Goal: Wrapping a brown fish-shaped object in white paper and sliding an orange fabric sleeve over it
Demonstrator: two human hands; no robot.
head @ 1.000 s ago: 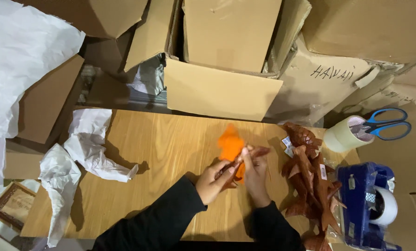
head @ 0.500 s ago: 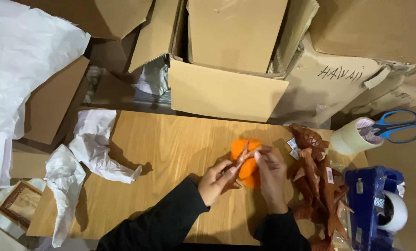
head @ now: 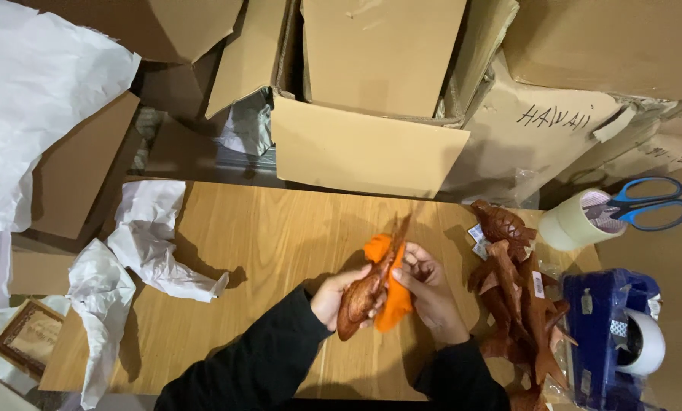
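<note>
Over the middle of the table (head: 265,228), held clear of the wood: one carved wooden fish (head: 365,293), reddish brown, long and narrow, tail pointing up and away from me, head down toward my body. My left hand (head: 339,295) closes around its thick lower end, fingers curled under and thumb on top. Against the fish's right flank: an orange cloth (head: 390,293), folded over the carving from near its midpoint down past the head. My right hand (head: 426,289) pinches that cloth between thumb and fingertips, pressing it to the fish. Both sleeves black.

Just right of my right hand, on the table's right end: a heap of similar brown carvings (head: 520,297), fins and tails jutting, a few with small white tags. Beyond the heap, at the right edge: a blue tape dispenser (head: 607,335) with a white roll on its side. Above it: a clear tape roll (head: 577,221) with blue-handled scissors (head: 649,204) touching its rim.

Left end of the table: crumpled white paper (head: 154,236), a second wad (head: 97,297) hanging over the edge. Lower left, off the table: a small framed picture (head: 25,339).

Behind the table: an open cardboard box (head: 368,148), more flattened and stacked cardboard around it, and a large white paper sheet (head: 36,106) at upper left.
</note>
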